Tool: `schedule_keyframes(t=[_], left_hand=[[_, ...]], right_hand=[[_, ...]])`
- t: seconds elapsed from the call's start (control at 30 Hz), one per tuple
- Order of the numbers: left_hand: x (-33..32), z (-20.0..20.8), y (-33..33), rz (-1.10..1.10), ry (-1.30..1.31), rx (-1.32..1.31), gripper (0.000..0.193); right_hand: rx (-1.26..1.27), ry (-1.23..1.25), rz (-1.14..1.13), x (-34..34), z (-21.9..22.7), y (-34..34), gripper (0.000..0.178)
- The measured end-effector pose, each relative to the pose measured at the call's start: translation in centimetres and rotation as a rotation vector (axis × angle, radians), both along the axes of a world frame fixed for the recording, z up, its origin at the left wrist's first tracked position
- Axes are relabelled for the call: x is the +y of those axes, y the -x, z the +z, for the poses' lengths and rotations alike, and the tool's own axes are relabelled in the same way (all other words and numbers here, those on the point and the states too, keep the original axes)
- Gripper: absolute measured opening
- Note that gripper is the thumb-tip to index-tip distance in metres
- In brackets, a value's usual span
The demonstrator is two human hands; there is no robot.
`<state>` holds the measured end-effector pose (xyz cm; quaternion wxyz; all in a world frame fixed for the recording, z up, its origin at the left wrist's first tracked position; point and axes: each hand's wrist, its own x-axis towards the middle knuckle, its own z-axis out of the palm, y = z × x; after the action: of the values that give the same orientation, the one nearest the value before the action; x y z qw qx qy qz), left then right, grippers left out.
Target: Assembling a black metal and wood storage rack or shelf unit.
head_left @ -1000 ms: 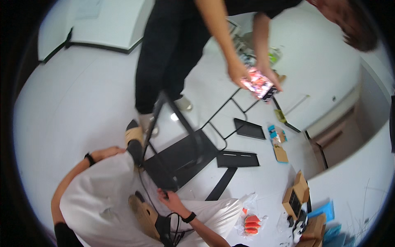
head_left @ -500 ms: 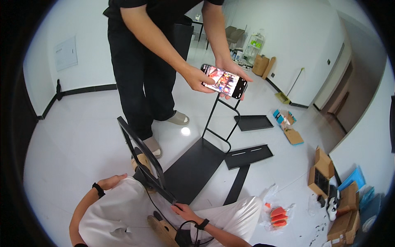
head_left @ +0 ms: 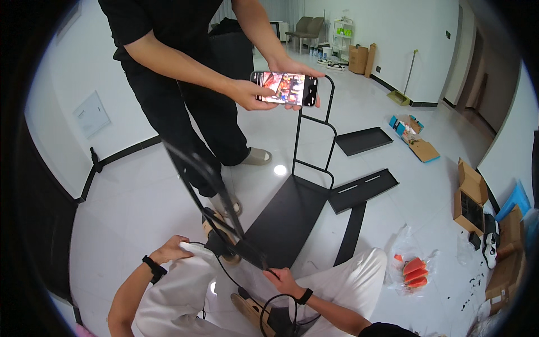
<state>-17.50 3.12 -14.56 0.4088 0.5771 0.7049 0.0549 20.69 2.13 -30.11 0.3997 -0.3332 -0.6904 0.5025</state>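
A black metal frame with a flat shelf panel [head_left: 289, 216] stands tilted on the floor before me, its near end upright [head_left: 216, 188] blurred. My right hand [head_left: 283, 281] is closed on the near lower corner of that frame. Beside my bent left knee, my left hand [head_left: 171, 250] has its fingers curled on the white trouser leg [head_left: 188, 286]. A black cable [head_left: 227, 275] runs across my lap, looping below my right wrist. Across the frame stands another person in black, whose two hands hold a phone [head_left: 286, 89] with a lit picture screen.
Two loose black shelf trays [head_left: 365, 141] and a slotted one [head_left: 364, 191] lie beyond the frame, with a black strip [head_left: 351, 233] on the floor. Watermelon slices in a plastic bag [head_left: 415, 272] lie at the right. Cardboard boxes [head_left: 470, 196] line the right wall.
My view has shifted, so the scene sits differently. My left hand's fingers have curled in at the trouser knee. My right hand stays on the frame's corner. The phone remains in the other person's hands.
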Motion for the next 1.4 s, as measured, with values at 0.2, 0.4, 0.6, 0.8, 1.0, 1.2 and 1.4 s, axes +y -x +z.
schedule_keyframes(t=[0.2,0.4,0.6,0.8,1.0,1.2,1.4], left_hand=[[-3.5,5.4,0.5,0.251,-0.174,-0.431,0.022],[-6.5,10.1,-0.3,0.017,-0.471,-0.374,0.021],[-10.9,14.5,0.5,0.056,-0.393,-0.262,0.03],[-17.6,18.9,-1.9,-0.068,-0.435,-0.102,0.028],[-21.7,20.7,-13.2,-0.405,-0.126,-0.605,0.027],[-23.2,10.4,-18.7,-0.82,-0.33,-0.348,0.017],[-6.4,0.9,-21.1,0.33,-0.638,-0.82,0.007]], right_hand=[[-0.015,-0.024,-0.013,0.8,3.4,-1.6,0.037],[-0.038,0.044,-0.052,1.3,7.2,-4.2,0.038],[0.083,0.31,-0.054,1.1,12.5,-7.9,0.039],[0.071,0.189,-0.23,1.4,15.0,-12.7,0.043],[0.189,0.24,-0.167,3.3,17.4,-13.6,0.046],[0.249,0.233,-0.068,4.2,19.7,-12.8,0.047],[0.329,0.305,-0.084,4.3,21.1,-16.8,0.042]])
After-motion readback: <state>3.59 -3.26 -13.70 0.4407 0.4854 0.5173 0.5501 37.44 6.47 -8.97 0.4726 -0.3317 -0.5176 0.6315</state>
